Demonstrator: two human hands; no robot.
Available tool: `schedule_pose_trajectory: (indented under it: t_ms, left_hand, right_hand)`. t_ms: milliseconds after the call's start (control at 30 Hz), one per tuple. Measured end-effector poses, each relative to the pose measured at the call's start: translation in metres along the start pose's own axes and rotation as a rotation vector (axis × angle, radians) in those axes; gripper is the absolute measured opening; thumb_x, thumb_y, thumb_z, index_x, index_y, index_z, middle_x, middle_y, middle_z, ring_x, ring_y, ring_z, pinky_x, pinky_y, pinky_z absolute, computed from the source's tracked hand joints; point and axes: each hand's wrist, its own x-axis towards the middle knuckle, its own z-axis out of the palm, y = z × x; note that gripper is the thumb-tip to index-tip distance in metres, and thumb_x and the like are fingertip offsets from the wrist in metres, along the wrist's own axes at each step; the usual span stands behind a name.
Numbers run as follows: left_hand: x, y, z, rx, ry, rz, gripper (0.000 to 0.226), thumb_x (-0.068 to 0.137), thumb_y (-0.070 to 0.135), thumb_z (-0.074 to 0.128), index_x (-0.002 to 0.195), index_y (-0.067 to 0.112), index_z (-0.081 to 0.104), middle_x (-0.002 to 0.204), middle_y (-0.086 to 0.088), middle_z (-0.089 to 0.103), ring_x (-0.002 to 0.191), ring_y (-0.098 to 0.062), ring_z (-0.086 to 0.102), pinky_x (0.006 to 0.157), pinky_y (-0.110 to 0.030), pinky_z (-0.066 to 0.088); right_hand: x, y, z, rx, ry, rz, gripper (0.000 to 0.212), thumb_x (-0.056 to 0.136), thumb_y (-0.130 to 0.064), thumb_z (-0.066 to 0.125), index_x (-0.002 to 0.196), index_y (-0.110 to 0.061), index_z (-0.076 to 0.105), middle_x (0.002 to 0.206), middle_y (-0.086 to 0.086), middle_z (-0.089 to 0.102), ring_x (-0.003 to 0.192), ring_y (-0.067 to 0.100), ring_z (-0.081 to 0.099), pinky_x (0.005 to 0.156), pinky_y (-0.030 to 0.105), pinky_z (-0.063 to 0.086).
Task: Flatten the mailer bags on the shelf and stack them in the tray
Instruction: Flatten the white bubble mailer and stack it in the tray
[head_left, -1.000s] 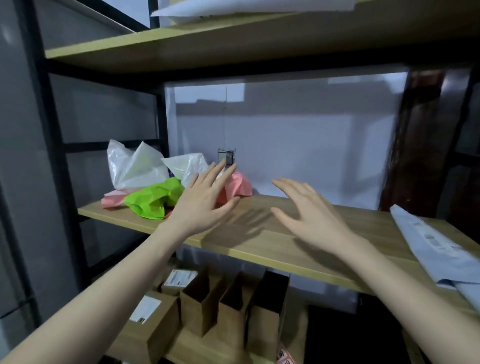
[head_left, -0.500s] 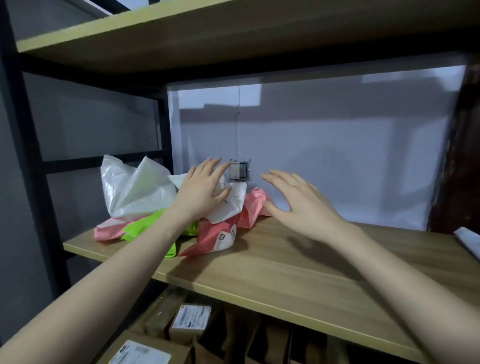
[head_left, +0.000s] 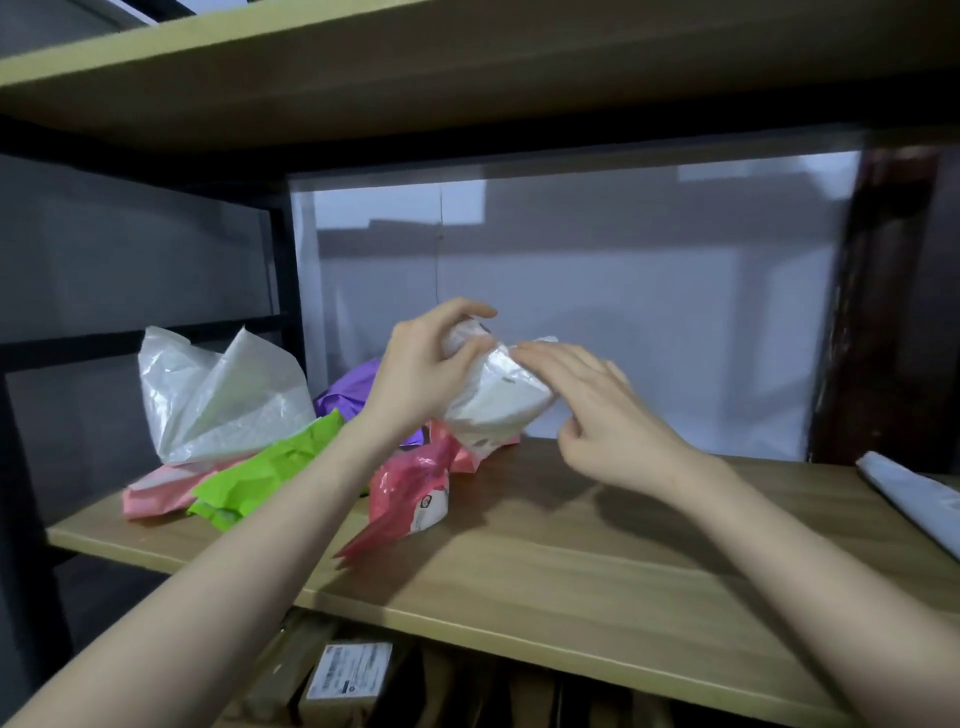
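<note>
Two hands meeting at one crumpled white mailer bag (head_left: 498, 410), lifted just above the wooden shelf (head_left: 545, 561). Left hand (head_left: 415, 374) curling round the bag's upper end, thumb and fingers gripping the bunched plastic there; fingertips partly buried in the folds. Right hand (head_left: 597, 415) lying against the bag's right side with fingers fairly straight, touching rather than gripping; its thumb tucked under and hard to make out. Sitting underneath and to the left, a loose heap: a red mailer bag (head_left: 410, 499) with a printed label, blurred beyond reading, a green mailer bag (head_left: 260, 473), a pink one (head_left: 150, 493) mostly covered, a purple one (head_left: 348, 389) largely hidden behind the left wrist, and a clear crumpled bag (head_left: 218, 395) standing tallest. Poking in at the right edge, a grey flattened bag (head_left: 914, 493), cut off by the frame. Showing dimly below the shelf, cardboard boxes (head_left: 348, 675) with a shipping label. No telling where the tray is.
</note>
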Motion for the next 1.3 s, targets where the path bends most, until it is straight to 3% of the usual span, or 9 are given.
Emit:
schedule_pose_trajectory:
  t_ms: [167,367,533,600,700,800,900,1100,1300]
  left_hand:
    - [0.013,0.024,0.027,-0.322,-0.086,-0.206,0.012,0.091,0.027,0.059,0.101,0.025,0.066,0.075,0.003,0.067,0.063,-0.005,0.058,0.066,-0.023,0.045]
    - [0.019,0.034,0.058,-0.438,-0.135,-0.369,0.035,0.101,0.030,0.027,0.115,0.022,0.057,0.120,-0.005,0.062,0.101,-0.014,0.059,0.087,-0.027,0.043]
    - [0.004,0.046,0.080,-0.178,-0.148,-0.358,0.042,0.101,0.020,0.020,0.129,0.005,0.048,0.139,-0.016,0.047,0.130,-0.026,0.040,0.109,-0.038,0.029]
    - [0.002,0.055,0.088,-0.229,-0.094,-0.452,0.042,0.102,0.024,0.021,0.126,0.002,0.049,0.139,-0.017,0.045,0.129,-0.026,0.040,0.106,-0.036,0.027]
    - [-0.002,0.065,0.102,-0.378,-0.181,-0.561,0.042,0.100,0.037,0.026,0.100,0.012,0.060,0.117,-0.015,0.062,0.109,-0.026,0.057,0.098,-0.029,0.044]
    - [-0.007,0.077,0.116,-0.507,-0.187,-0.586,0.034,0.099,0.033,0.036,0.088,0.010,0.058,0.079,-0.003,0.061,0.070,-0.012,0.058,0.052,-0.007,0.048]
    - [-0.008,0.078,0.131,-0.552,-0.099,-0.559,0.028,0.095,0.033,0.044,0.080,0.013,0.054,0.078,-0.004,0.060,0.080,-0.024,0.061,0.072,-0.033,0.054]
    - [-0.017,0.083,0.132,-0.248,0.048,-0.425,0.027,0.100,0.032,0.036,0.084,0.010,0.032,0.067,-0.003,0.040,0.061,-0.014,0.039,0.057,-0.033,0.017]
    - [-0.033,0.065,0.130,-0.026,-0.080,-0.286,0.032,0.099,0.039,0.038,0.099,0.008,0.034,0.067,-0.002,0.051,0.070,-0.030,0.051,0.060,-0.036,0.033]
  right_hand:
    - [-0.023,0.020,-0.017,0.054,0.113,0.093,0.045,0.089,-0.024,0.056,0.132,-0.031,0.046,0.128,-0.009,0.057,0.120,0.013,0.047,0.095,0.025,0.031]
    - [-0.047,0.045,-0.040,0.295,0.312,0.362,0.014,0.086,-0.030,0.063,0.086,-0.017,0.064,0.084,-0.003,0.073,0.085,0.018,0.067,0.084,0.043,0.050]
    - [-0.065,0.060,-0.060,0.451,0.424,0.497,0.013,0.087,-0.016,0.064,0.097,-0.010,0.068,0.089,-0.004,0.070,0.068,-0.016,0.061,0.069,0.007,0.048]
    - [-0.074,0.068,-0.065,0.470,0.446,0.536,0.011,0.087,-0.016,0.063,0.097,-0.012,0.067,0.086,-0.005,0.070,0.067,-0.013,0.062,0.070,0.013,0.050]
    - [-0.084,0.079,-0.069,0.494,0.472,0.613,0.014,0.088,-0.022,0.061,0.095,-0.010,0.061,0.085,0.009,0.073,0.080,0.022,0.070,0.081,0.043,0.055]
    - [-0.090,0.085,-0.073,0.450,0.516,0.656,0.022,0.092,-0.031,0.053,0.076,-0.016,0.055,0.069,0.008,0.066,0.074,0.033,0.063,0.080,0.052,0.052]
    - [-0.094,0.087,-0.073,0.438,0.542,0.694,0.040,0.094,-0.034,0.044,0.059,-0.019,0.031,0.049,-0.010,0.039,0.060,0.025,0.044,0.075,0.057,0.051]
    - [-0.103,0.093,-0.080,0.214,0.495,0.695,0.039,0.096,-0.028,0.043,0.064,-0.015,0.025,0.054,-0.002,0.025,0.060,0.021,0.025,0.059,0.033,0.029]
    - [-0.119,0.104,-0.075,0.145,0.226,0.772,0.024,0.096,-0.029,0.045,0.078,-0.013,0.041,0.061,-0.001,0.042,0.055,0.017,0.038,0.049,0.031,0.026]
